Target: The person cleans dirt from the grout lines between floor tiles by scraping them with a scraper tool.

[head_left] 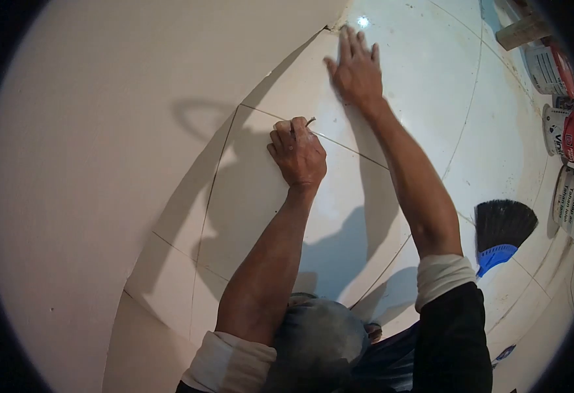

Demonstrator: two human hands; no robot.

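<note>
My left hand (297, 152) is closed around a thin, dark, bent tool (310, 122) whose tip sticks out between the fingers. It rests low over the tiled floor (254, 190), near a joint between tiles. Farther forward, my right hand (357, 72) lies with fingers spread on the pale tiles, close to the corner where floor and wall (136, 78) meet. Nothing shows in its grip. Most of the tool is hidden in my left fist.
A black-bristled broom head with a blue base (498, 252) lies on the floor at right. Along the right edge stand several labelled white buckets (547, 69), some with red parts, and a cylindrical object (522, 33). My knee (316, 334) is below.
</note>
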